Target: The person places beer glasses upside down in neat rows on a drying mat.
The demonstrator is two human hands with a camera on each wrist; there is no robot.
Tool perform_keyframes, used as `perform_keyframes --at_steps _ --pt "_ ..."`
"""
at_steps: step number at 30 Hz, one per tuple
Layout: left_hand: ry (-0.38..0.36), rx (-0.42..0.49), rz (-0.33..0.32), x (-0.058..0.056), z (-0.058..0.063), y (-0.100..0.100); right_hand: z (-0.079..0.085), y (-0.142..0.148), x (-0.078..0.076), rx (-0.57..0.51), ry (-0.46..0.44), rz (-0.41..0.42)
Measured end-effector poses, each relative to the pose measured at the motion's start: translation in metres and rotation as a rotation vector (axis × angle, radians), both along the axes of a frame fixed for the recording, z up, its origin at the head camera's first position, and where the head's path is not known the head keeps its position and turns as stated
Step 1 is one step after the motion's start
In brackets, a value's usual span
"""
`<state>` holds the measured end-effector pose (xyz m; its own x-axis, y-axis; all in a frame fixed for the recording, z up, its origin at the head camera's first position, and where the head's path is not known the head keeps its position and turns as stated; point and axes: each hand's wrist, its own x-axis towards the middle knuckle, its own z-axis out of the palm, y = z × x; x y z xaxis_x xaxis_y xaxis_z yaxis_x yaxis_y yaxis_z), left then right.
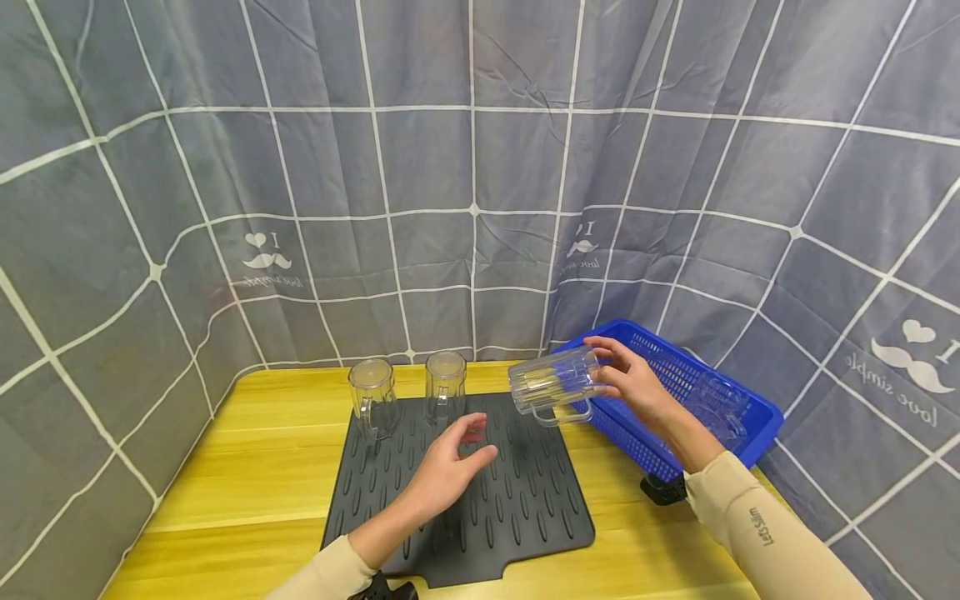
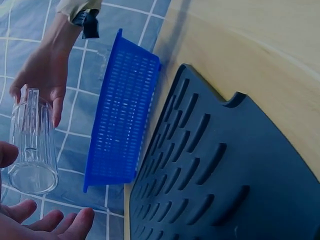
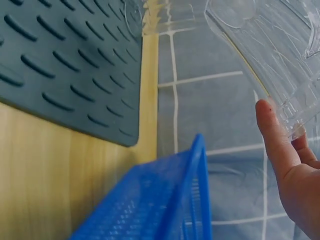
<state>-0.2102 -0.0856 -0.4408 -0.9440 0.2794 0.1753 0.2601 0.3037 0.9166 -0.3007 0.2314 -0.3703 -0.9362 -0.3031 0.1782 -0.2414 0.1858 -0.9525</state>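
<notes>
My right hand [image 1: 637, 387] grips a clear glass mug [image 1: 553, 379] by its rim end, tilted on its side in the air with the handle hanging down. In the left wrist view the mug [image 2: 33, 150] points its round base toward my left hand. My left hand [image 1: 450, 467] hovers over the dark drying mat [image 1: 525, 508], fingers spread and loosely bent, holding nothing. Two more clear mugs stand upside down at the mat's back left: one mug [image 1: 372, 396] at the corner, another mug [image 1: 446, 383] to its right.
A blue perforated basket [image 1: 765, 417] stands tilted right of the mat, with clear glassware [image 1: 712, 408] inside. Yellow wood-grain tabletop [image 1: 247, 467] surrounds the mat. A grey curtain with white grid lines [image 1: 420, 167] hangs behind and on both sides.
</notes>
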Motion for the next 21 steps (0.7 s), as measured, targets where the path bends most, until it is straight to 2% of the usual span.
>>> perform_keyframes --at_steps 6,15,21 --pt "-0.032 0.018 0.019 -0.007 0.003 0.005 -0.01 -0.01 0.004 -0.087 -0.045 0.013" --pt "-0.116 0.087 0.048 -0.016 0.003 0.011 -0.026 -0.022 0.013 -0.12 -0.081 0.046" --pt "-0.14 0.143 0.052 -0.018 0.006 0.013 -0.033 -0.033 0.013 -0.172 -0.105 0.062"
